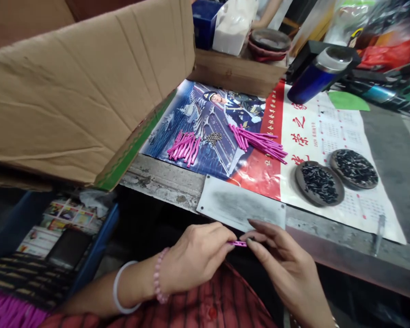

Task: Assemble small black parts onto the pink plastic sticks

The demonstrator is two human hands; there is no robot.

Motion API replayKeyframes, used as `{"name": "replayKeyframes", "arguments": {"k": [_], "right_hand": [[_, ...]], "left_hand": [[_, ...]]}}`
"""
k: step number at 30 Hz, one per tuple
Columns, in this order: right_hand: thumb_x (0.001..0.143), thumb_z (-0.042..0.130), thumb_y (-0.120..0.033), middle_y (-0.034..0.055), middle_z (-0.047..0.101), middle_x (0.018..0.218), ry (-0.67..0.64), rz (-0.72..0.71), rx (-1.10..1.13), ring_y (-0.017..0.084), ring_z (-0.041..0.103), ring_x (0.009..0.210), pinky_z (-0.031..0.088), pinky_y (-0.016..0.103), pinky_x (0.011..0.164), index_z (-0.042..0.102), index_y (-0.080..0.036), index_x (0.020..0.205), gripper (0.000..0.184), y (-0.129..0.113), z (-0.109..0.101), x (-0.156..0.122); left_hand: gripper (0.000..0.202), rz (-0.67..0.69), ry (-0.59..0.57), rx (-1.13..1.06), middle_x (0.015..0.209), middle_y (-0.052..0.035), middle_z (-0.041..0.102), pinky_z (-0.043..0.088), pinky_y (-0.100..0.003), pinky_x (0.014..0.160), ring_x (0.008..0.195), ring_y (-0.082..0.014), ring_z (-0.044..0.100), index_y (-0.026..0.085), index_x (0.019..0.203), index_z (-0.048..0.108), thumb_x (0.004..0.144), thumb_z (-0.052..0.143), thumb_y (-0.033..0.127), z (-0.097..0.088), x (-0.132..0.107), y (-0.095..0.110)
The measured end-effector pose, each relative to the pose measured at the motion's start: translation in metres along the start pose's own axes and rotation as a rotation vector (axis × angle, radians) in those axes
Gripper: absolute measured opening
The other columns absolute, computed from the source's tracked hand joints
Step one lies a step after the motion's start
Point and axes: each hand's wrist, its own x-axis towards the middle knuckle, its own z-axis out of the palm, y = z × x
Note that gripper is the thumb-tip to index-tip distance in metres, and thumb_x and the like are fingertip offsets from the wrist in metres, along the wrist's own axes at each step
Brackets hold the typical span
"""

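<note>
My left hand [196,257] and my right hand [280,266] meet above my lap, in front of the table edge. Both pinch a small pink stick-shaped piece [238,243] between their fingertips, the left from the left end and the right from the right end. On the table lie two heaps of the same pink sticks: a short pile [184,148] and a longer bundle [258,141]. A little cluster of small metal bits [213,136] sits between them. Two round dark dishes [319,183] [354,168] hold several small black parts.
A large cardboard box flap [78,86] overhangs the table's left side. A calendar poster [294,136] covers the tabletop. A blue flask [316,75] lies at the back right beside a wooden block [235,70]. A blue crate [54,232] stands at my lower left.
</note>
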Motion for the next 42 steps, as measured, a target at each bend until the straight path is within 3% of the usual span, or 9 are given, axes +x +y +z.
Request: {"name": "replayKeyframes", "arguments": {"k": [6,15,23,29,38,42], "right_hand": [[0.092,0.07,-0.026,-0.0027,0.074,0.082,-0.044,-0.013,-0.04,0.012,0.072,0.074,0.056,0.013,0.068,0.071,-0.026,0.091,0.001,-0.005,-0.002,0.005],[0.1,0.053,-0.018,-0.0006,0.066,0.095,-0.136,-0.157,-0.117,0.011,0.065,0.092,0.05,0.014,0.083,0.062,-0.024,0.093,0.013,-0.008,0.0,0.009],[0.101,0.052,-0.014,0.0011,0.064,0.094,-0.207,-0.237,-0.229,0.014,0.062,0.089,0.049,0.022,0.08,0.061,-0.023,0.098,0.012,-0.007,0.0,0.006],[0.099,0.053,-0.01,0.0052,0.065,0.093,-0.135,-0.369,-0.446,0.019,0.061,0.086,0.048,0.031,0.08,0.062,-0.02,0.101,0.014,-0.01,0.006,-0.001],[0.098,0.055,-0.013,0.004,0.064,0.088,-0.099,-0.288,-0.364,0.016,0.063,0.082,0.051,0.025,0.073,0.06,-0.02,0.092,0.011,-0.014,0.006,0.003],[0.098,0.054,-0.012,0.0044,0.064,0.087,-0.111,-0.341,-0.418,0.016,0.062,0.079,0.05,0.027,0.073,0.061,-0.019,0.093,0.011,-0.013,0.009,0.003]], "left_hand": [[0.021,0.099,0.001,0.203,0.086,-0.0069,0.068,0.051,-0.03,0.072,0.077,-0.0201,0.065,0.011,0.103,0.066,0.1,0.046,0.015,0.001,0.002,0.001],[0.023,0.109,-0.03,0.308,0.086,-0.0063,0.068,0.052,-0.034,0.072,0.077,-0.0216,0.065,0.012,0.103,0.066,0.101,0.043,0.013,-0.001,0.005,0.004],[0.02,0.138,-0.089,0.449,0.082,-0.0044,0.064,0.049,-0.035,0.067,0.072,-0.022,0.06,0.013,0.099,0.065,0.1,0.045,0.013,-0.002,0.005,0.004],[0.025,0.192,-0.051,0.539,0.077,-0.0043,0.063,0.047,-0.036,0.06,0.065,-0.0217,0.057,0.012,0.094,0.066,0.1,0.041,0.011,0.0,0.006,0.007],[0.027,0.217,-0.009,0.552,0.073,-0.0032,0.062,0.044,-0.036,0.056,0.061,-0.0207,0.056,0.012,0.09,0.066,0.101,0.041,0.012,0.0,0.01,0.01],[0.026,0.215,-0.03,0.564,0.074,-0.0033,0.063,0.045,-0.036,0.057,0.063,-0.0208,0.057,0.013,0.092,0.065,0.101,0.041,0.012,-0.001,0.009,0.007]]}}
